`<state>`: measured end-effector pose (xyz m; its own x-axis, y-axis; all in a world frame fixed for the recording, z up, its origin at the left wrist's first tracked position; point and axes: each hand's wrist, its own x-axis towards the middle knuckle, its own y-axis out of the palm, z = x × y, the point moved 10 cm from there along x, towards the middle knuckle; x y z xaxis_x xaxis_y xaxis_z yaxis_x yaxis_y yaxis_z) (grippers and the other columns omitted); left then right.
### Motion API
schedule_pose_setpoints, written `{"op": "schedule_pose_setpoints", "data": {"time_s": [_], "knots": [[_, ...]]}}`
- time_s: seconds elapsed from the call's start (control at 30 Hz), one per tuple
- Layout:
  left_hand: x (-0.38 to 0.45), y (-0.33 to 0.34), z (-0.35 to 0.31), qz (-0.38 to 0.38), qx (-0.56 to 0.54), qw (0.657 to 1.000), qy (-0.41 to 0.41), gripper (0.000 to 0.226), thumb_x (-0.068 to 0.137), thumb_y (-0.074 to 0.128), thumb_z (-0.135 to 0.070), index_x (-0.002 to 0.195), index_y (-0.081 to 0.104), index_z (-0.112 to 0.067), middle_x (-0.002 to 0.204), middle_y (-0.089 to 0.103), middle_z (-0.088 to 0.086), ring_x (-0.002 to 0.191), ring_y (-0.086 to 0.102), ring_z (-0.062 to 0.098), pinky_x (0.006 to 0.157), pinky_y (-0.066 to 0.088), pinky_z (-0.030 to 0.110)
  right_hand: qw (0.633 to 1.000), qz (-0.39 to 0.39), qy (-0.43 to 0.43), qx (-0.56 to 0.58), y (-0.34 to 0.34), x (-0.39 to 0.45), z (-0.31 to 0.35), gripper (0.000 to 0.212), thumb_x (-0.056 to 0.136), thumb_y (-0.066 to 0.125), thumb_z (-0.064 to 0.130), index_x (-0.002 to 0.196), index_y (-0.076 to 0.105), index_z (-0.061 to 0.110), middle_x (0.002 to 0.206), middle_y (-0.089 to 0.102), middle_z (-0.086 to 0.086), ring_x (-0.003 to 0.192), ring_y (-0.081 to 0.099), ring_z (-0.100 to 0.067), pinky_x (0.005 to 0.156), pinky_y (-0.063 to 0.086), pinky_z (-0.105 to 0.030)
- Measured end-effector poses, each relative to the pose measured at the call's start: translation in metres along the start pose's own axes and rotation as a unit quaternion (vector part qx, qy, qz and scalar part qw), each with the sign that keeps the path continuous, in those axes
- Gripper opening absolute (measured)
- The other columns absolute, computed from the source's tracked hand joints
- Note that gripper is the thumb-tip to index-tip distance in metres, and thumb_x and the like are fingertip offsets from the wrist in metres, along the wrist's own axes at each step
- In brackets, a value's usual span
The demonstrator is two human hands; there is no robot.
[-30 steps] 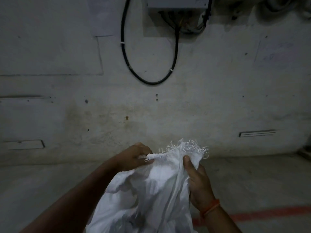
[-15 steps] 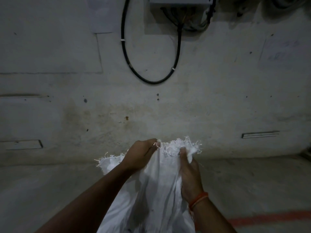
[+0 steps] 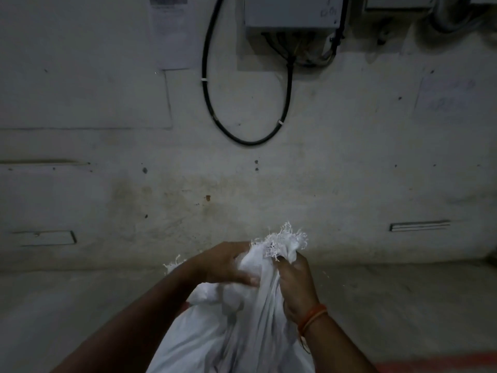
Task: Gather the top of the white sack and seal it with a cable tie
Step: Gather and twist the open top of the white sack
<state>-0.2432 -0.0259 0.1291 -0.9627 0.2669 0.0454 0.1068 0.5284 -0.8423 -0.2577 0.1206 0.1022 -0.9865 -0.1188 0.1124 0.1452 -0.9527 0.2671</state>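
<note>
A white woven sack (image 3: 242, 327) stands in front of me at the bottom centre, its frayed top edge (image 3: 285, 240) bunched upward. My left hand (image 3: 223, 265) grips the gathered fabric from the left, thumb pressed across the folds. My right hand (image 3: 295, 284), with an orange band at the wrist, clutches the sack's neck from the right just under the frayed tuft. A loose corner of frayed edge (image 3: 173, 263) sticks out behind my left wrist. No cable tie shows in this dim view.
A stained concrete wall (image 3: 349, 170) rises just behind the sack. A black cable loop (image 3: 247, 141) hangs from a grey electrical box (image 3: 293, 12) above. The concrete floor (image 3: 403, 305) has a red painted line (image 3: 435, 367) at the lower right.
Both hands have drawn the sack's top closer together into a tighter bunch. The left hand wrapped further round the fabric, and less loose edge spreads to the left.
</note>
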Motion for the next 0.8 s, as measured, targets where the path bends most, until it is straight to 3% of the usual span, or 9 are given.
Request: {"op": "schedule_pose_setpoints", "data": {"time_s": [0.1,0.2,0.3,0.4,0.47,0.57,0.63,0.7,0.8], "knots": [[-0.003,0.005,-0.001,0.04,0.066,0.997,-0.017,0.071,0.07,0.079,-0.063,0.126,0.061,-0.023,0.128,0.061,-0.003,0.114,0.059,0.015,0.102,0.05,0.035,1.0,0.019,-0.014,-0.01,0.006,-0.008,0.007,0.022,0.094,0.056,0.003,0.102,0.074,0.013,0.099,0.078,-0.012,0.094,0.075,-0.03,0.089,0.057,-0.057],[-0.007,0.011,-0.002,0.072,0.054,0.996,0.007,0.076,0.069,0.077,-0.067,0.132,0.056,-0.03,0.135,0.054,-0.009,0.122,0.055,0.011,0.106,0.046,0.031,0.998,0.038,0.017,0.041,0.006,-0.017,0.004,0.019,0.094,0.058,0.003,0.103,0.072,0.011,0.099,0.077,-0.017,0.088,0.075,-0.033,0.075,0.062,-0.047],[-0.01,0.021,0.0,0.11,0.051,0.993,-0.01,0.06,0.08,0.079,-0.05,0.133,0.058,-0.029,0.135,0.062,-0.007,0.118,0.059,0.01,0.102,0.046,0.028,0.997,0.045,0.012,0.069,-0.002,-0.019,0.003,0.024,0.092,0.063,0.004,0.114,0.069,0.007,0.111,0.075,-0.017,0.1,0.073,-0.032,0.09,0.057,-0.051],[-0.005,0.016,0.004,0.079,0.068,0.994,-0.015,0.059,0.084,0.078,-0.045,0.136,0.057,-0.024,0.133,0.063,-0.005,0.11,0.055,0.006,0.092,0.04,0.021,0.997,0.044,-0.005,0.066,-0.014,-0.017,0.01,0.025,0.094,0.062,0.01,0.118,0.069,0.008,0.117,0.074,-0.014,0.111,0.069,-0.032,0.1,0.051,-0.051],[-0.003,0.008,0.013,0.056,0.07,0.996,-0.024,0.06,0.084,0.076,-0.049,0.137,0.057,-0.026,0.131,0.063,-0.008,0.11,0.056,0.006,0.092,0.041,0.019,0.998,0.025,-0.013,0.052,-0.028,-0.013,0.015,0.02,0.097,0.057,0.006,0.108,0.072,0.012,0.107,0.077,-0.009,0.101,0.073,-0.021,0.089,0.057,-0.041],[-0.001,-0.006,0.028,0.039,0.072,0.996,-0.034,0.04,0.084,0.075,-0.05,0.116,0.069,-0.027,0.107,0.065,-0.015,0.092,0.061,0.003,0.08,0.044,0.014,0.999,-0.011,-0.014,0.049,-0.042,-0.006,0.014,0.023,0.096,0.055,-0.001,0.089,0.07,0.016,0.084,0.077,0.003,0.072,0.073,-0.005,0.066,0.058,-0.021],[0.001,-0.014,0.038,0.025,0.092,0.995,-0.042,0.032,0.084,0.074,-0.053,0.102,0.069,-0.027,0.096,0.061,-0.014,0.084,0.059,0.003,0.073,0.043,0.015,0.997,-0.032,-0.009,0.072,-0.044,-0.004,0.009,0.021,0.095,0.056,-0.003,0.09,0.071,0.011,0.091,0.077,-0.009,0.079,0.073,-0.016,0.075,0.058,-0.034],[0.002,-0.022,0.046,-0.001,0.084,0.996,-0.039,0.03,0.089,0.067,-0.054,0.101,0.068,-0.027,0.099,0.061,-0.009,0.091,0.06,0.01,0.079,0.046,0.021,0.99,-0.062,0.004,0.124,-0.045,0.0,-0.002,0.021,0.094,0.055,-0.004,0.102,0.071,0.008,0.106,0.073,-0.02,0.097,0.069,-0.031,0.092,0.052,-0.045],[0.004,-0.028,0.05,-0.058,0.012,0.997,-0.044,0.023,0.098,0.057,-0.048,0.104,0.071,-0.03,0.102,0.071,-0.006,0.094,0.066,0.012,0.084,0.052,0.028,0.981,-0.089,0.027,0.171,-0.039,0.01,-0.021,0.027,0.094,0.054,-0.004,0.117,0.066,0.004,0.115,0.071,-0.022,0.108,0.067,-0.038,0.099,0.05,-0.054]]}}
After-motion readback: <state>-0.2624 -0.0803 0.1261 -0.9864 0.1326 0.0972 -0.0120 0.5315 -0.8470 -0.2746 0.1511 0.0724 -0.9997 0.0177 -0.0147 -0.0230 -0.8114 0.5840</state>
